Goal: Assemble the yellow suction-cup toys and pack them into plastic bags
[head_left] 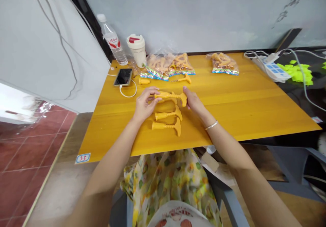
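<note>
View: head camera, looking forward and down over a yellow wood-grain tabletop (236,115).
Left hand (144,105): curled closed around the ribbed shaft of a yellow moulded-plastic T-shaped piece (166,95).
Right hand (193,101): fingertips (184,89) set against the flared head of that piece; firm grip or light touch cannot be told from this view.
Held piece location: above the middle of the tabletop, between both hands, flared head to the right.
Laid out: two matching yellow T-shaped pieces (168,115) (166,126), side by side just below the hands, heads to the right.
Bagged: a clear plastic bag of yellow pieces (169,64) and a second clear plastic bag of yellow pieces (224,64), both at the far table edge.
Loose: a short yellow plastic plug (144,81); a yellow piece with a thin metal rod (182,79).
Other items: a black smartphone (123,76), a white charging cable (129,92), a clear water bottle (111,40), a cream lidded tumbler (137,50).
Beyond table: a white power strip (272,67), bright green paper scraps (297,72).
</note>
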